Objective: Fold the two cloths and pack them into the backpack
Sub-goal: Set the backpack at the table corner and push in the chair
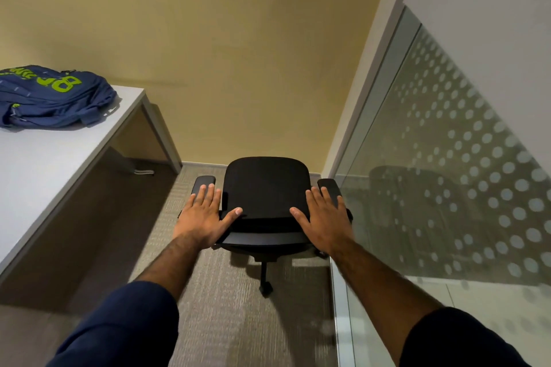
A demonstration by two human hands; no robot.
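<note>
A small room with a yellow wall [238, 39], grey carpet [226, 322] underfoot and a dotted glass partition [447, 173] running down the right. Over on the left sits the white counter [59, 152], cut off by the picture's edge. The blue backpack [50, 98] lies slumped flat on it near the far right corner. Its left side runs out of view, and the green lettering reads upside down and is hard to make out.

Dead centre stands a black office chair [265, 188]. Its base is mostly hidden under the seat, with one leg and a caster showing.

Both arms are stretched forward, palms down. The left hand [202, 214] is wide, fingers straight and thumb splayed, hovering at the chair's left armrest [205, 180] and holding nothing. The right hand [325, 217] mirrors it by the right armrest [328, 185], flat, spread and empty. I cannot tell whether either palm actually touches the chair. Dark sleeves [125, 328] fill the bottom corners.
</note>
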